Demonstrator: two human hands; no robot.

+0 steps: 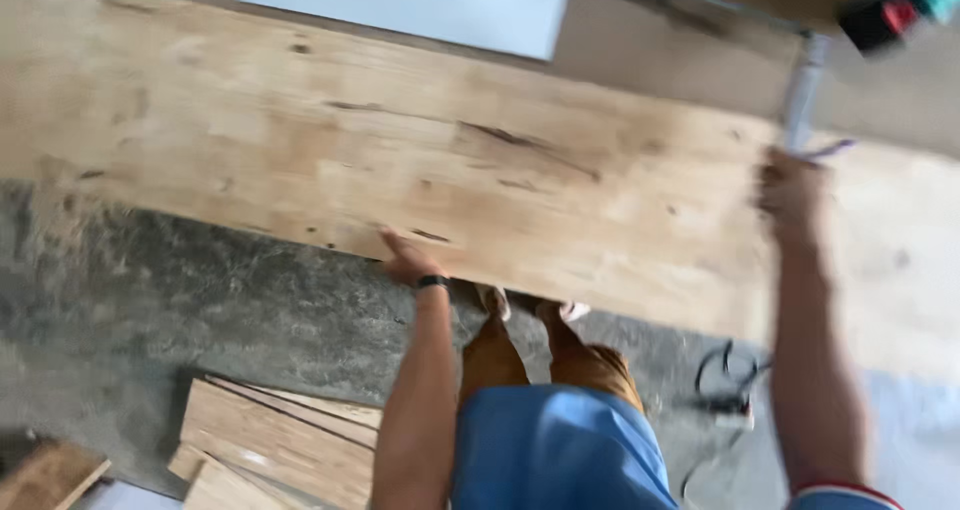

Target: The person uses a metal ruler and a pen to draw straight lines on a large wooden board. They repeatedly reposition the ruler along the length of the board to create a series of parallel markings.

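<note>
A long, wide plank of pale jointed wood runs across the view from the upper left to the right. My left hand, with a dark band on the wrist, lies on the plank's near edge with fingers together, gripping it. My right hand is at the plank's far edge on the right, closed around a thin pen-like object whose tip sticks out. The picture is blurred by motion.
Several short wooden boards lie stacked on the grey concrete floor at lower left. A black cable lies on the floor near my legs. A white sheet sits beyond the plank. A power tool is at top right.
</note>
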